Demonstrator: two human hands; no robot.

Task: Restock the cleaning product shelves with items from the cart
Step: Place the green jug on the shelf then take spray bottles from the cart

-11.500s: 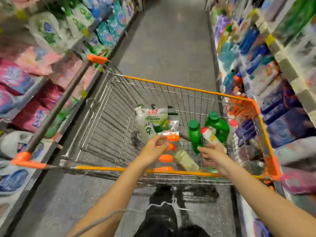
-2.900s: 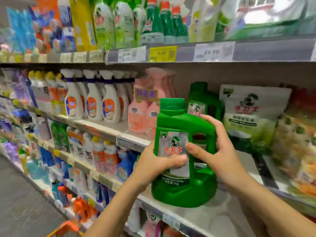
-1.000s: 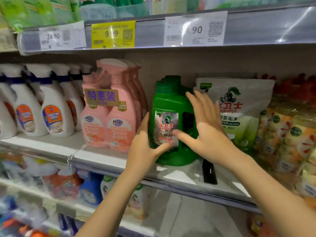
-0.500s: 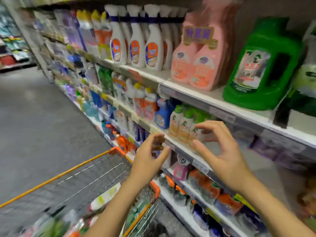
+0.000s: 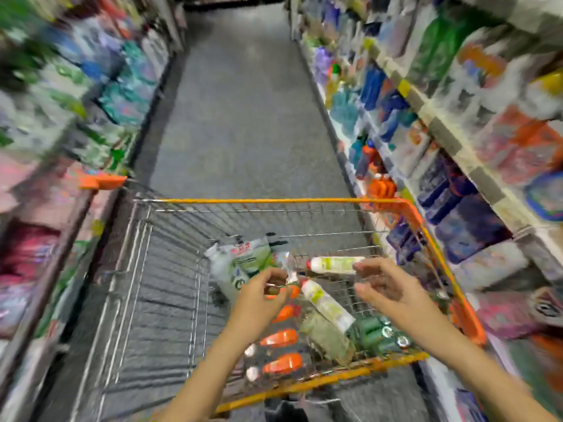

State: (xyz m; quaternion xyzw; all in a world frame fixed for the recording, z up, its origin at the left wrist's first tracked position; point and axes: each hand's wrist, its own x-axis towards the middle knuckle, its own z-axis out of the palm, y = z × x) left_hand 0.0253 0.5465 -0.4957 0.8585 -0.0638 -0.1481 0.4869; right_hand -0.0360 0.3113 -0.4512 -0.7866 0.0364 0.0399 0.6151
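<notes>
Between our left hand [image 5: 262, 300] and right hand [image 5: 387, 289], both empty, fingers loose, white bottle [image 5: 327, 303] lies in cart [image 5: 274, 200]: likely light, stiff, slick plastic; we'd wrap mid-body.

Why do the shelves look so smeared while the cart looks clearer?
Head view: motion blur smears the shelves on both sides, worst toward the edges; the centre, with the cart, left hand and right hand, is clearer though soft; the wide-angle lens bows the shelf lines.

Orange-rimmed wire cart [image 5: 274, 201], white bottles [image 5: 335, 264] lying inside
</notes>
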